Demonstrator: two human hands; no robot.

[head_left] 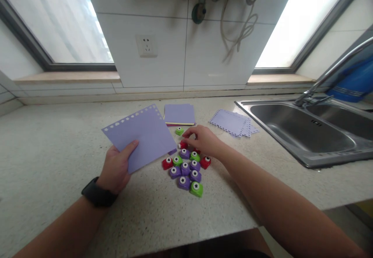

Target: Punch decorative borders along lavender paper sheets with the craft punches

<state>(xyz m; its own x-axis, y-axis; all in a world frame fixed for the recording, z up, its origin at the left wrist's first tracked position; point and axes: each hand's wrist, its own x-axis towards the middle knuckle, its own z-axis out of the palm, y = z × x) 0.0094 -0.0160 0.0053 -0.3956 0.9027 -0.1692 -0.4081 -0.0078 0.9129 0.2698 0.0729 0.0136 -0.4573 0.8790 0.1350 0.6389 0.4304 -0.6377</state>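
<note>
My left hand grips a sheet of purple paper, thumb on top and the other fingers behind it. Punched holes run along two of its edges, the far one and the right one. My right hand reaches over a cluster of small craft punches, thumb and forefinger apart and curved just above a red craft punch. Whether the fingertips touch it I cannot tell. Nearer me sit purple punches, green punches and another red punch. A green punch stands apart, beyond my fingers.
A stack of coloured paper, purple on top, lies behind the punches. Several purple sheets with punched edges overlap to the right. A steel sink with a tap is set into the speckled counter. Pipes hang on the tiled wall.
</note>
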